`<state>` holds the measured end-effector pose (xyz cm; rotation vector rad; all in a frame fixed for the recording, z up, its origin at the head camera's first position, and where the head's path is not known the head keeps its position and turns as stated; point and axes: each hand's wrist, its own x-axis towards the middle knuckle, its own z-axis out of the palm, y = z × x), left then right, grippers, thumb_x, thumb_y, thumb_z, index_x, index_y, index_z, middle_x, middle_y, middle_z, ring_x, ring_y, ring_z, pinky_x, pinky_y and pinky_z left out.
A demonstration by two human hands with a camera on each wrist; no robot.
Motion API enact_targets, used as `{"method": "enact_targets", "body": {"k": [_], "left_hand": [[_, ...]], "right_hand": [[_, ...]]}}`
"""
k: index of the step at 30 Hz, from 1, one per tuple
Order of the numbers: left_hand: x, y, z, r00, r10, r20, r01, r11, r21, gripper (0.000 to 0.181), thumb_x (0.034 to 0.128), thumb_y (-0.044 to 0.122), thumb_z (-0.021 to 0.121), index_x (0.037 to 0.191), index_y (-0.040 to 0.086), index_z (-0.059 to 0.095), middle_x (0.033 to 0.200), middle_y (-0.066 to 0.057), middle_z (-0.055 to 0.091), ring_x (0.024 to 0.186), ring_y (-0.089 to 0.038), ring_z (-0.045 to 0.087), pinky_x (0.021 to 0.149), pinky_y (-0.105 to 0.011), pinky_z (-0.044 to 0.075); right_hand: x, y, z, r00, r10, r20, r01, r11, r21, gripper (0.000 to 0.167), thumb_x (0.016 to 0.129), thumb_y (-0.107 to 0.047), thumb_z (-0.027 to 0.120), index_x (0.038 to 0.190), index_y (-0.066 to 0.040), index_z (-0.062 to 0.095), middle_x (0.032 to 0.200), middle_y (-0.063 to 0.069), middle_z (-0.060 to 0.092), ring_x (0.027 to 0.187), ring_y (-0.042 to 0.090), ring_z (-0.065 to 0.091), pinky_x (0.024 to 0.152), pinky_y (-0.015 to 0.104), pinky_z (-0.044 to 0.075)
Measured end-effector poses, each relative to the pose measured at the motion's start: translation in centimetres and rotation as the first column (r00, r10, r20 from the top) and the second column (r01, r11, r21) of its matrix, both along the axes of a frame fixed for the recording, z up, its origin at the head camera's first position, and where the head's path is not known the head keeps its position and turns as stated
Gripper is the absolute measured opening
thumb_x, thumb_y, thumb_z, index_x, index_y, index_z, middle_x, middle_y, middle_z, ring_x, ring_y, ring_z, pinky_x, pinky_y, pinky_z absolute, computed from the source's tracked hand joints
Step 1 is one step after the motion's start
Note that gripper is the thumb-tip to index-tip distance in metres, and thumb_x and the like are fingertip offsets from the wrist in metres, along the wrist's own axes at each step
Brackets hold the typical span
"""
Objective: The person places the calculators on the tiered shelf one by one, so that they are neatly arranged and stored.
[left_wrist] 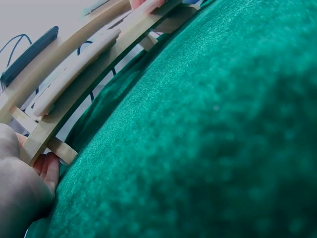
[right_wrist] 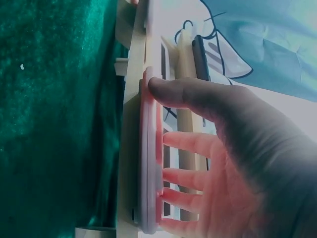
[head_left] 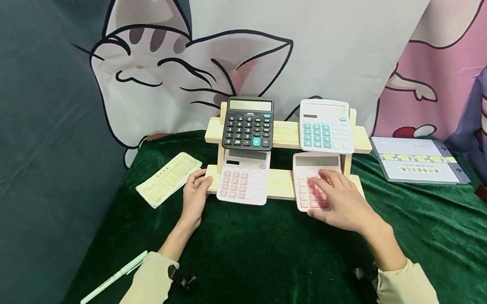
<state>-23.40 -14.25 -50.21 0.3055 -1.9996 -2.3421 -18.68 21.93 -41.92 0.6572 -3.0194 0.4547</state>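
Observation:
A two-tier wooden rack [head_left: 285,132] holds several calculators. My left hand [head_left: 195,196] grips the left end of its lower shelf; in the left wrist view, fingers of the left hand [left_wrist: 25,183] reach beneath the wood. On the lower right lies a pink calculator [head_left: 301,185], and my right hand [head_left: 343,201] rests its fingertips on the keys. The right wrist view shows the fingers of the right hand [right_wrist: 185,173] fairly straight, with the thumb touching the calculator's edge. A pale pink calculator [head_left: 243,179] sits lower left, a black calculator [head_left: 246,125] upper left, a white-and-blue calculator [head_left: 325,126] upper right.
A printed paper pad [head_left: 169,179] lies left of the rack, and a pale green pen [head_left: 113,279] is nearer the left sleeve. To the right lies a grey-white notebook [head_left: 419,160]. Dark green velvet cloth [head_left: 266,269] covers the table; a cartoon-printed curtain [head_left: 337,17] hangs behind.

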Motion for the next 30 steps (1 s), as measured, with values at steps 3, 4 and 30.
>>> {"method": "enact_targets", "body": {"k": [3, 4, 30], "left_hand": [[-0.07, 0.00, -0.08, 1.000, 0.003, 0.001, -0.003, 1.000, -0.009, 0.040, 0.1019, 0.018, 0.055, 0.139, 0.006, 0.046, 0.131, -0.017, 0.058, 0.099, -0.010, 0.059, 0.079, -0.017, 0.050], [-0.08, 0.02, -0.10, 1.000, 0.002, 0.002, -0.002, 1.000, -0.009, 0.041, 0.1019, 0.018, 0.055, 0.140, 0.006, 0.046, 0.131, -0.017, 0.058, 0.098, -0.009, 0.059, 0.079, -0.017, 0.050], [-0.10, -0.02, 0.17, 1.000, -0.006, 0.002, 0.006, 1.000, 0.011, 0.042, 0.1016, 0.018, 0.057, 0.140, 0.006, 0.045, 0.127, -0.014, 0.058, 0.093, -0.004, 0.060, 0.078, -0.017, 0.049]], "right_hand": [[-0.16, 0.06, -0.06, 1.000, -0.019, 0.011, 0.019, 1.000, 0.006, 0.074, 0.082, -0.044, 0.077, 0.143, -0.013, 0.049, 0.152, 0.022, 0.036, 0.140, 0.042, 0.029, 0.114, 0.063, 0.022], [-0.20, 0.06, -0.08, 0.999, -0.029, 0.015, 0.029, 1.000, 0.011, 0.074, 0.083, -0.046, 0.076, 0.144, -0.014, 0.048, 0.152, 0.021, 0.036, 0.140, 0.042, 0.029, 0.114, 0.063, 0.022], [-0.28, 1.01, 0.38, 0.997, -0.066, 0.048, 0.065, 0.998, 0.023, 0.078, 0.082, -0.049, 0.077, 0.144, -0.011, 0.048, 0.151, 0.020, 0.038, 0.134, 0.039, 0.036, 0.112, 0.061, 0.030]]}}
